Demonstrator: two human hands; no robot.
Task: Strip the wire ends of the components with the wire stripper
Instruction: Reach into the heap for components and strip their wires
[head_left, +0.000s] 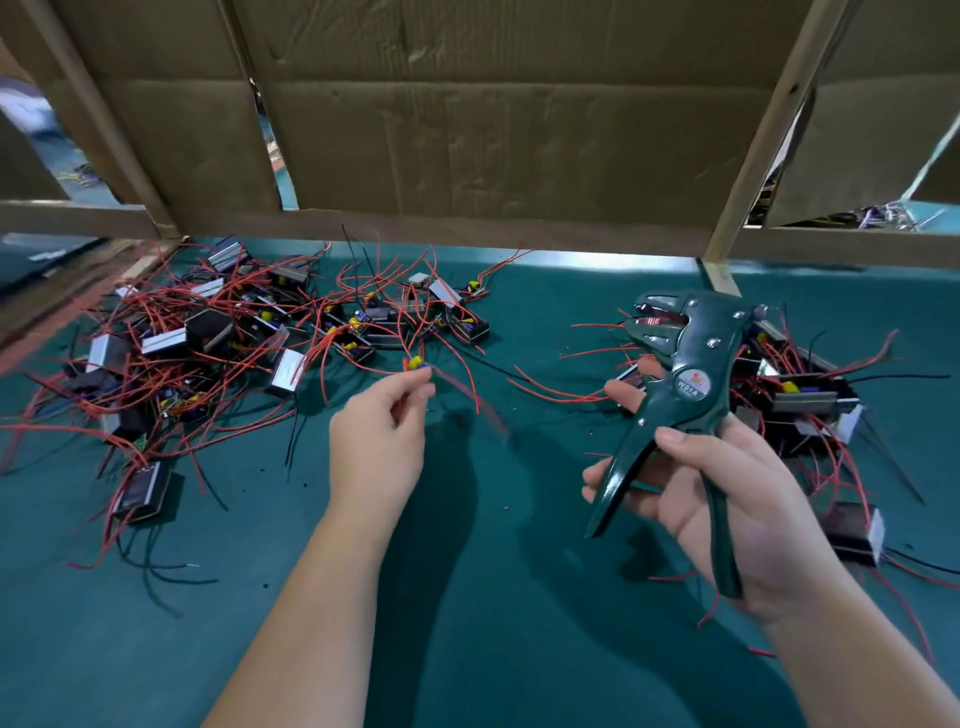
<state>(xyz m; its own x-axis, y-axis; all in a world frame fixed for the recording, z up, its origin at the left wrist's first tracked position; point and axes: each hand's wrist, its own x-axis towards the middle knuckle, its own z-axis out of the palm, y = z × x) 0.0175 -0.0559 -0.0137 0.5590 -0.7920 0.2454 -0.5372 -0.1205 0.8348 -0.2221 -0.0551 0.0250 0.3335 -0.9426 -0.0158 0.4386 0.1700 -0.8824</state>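
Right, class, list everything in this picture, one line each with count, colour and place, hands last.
mat: one, teal, spread under both piles
wire stripper: one, dark green, held up at right
held component: one, yellow and blue with red wires, centre, raised off the mat
left pile of components: many, black and silver, red and black wires, mat's left
right pile of components: several, same colours, mat's right, behind stripper
cardboard sheets: several, brown, upright in a pale wooden frame behind the mat
left hand: one, pinching the held component's wires
right hand: one, gripping the wire stripper's handles
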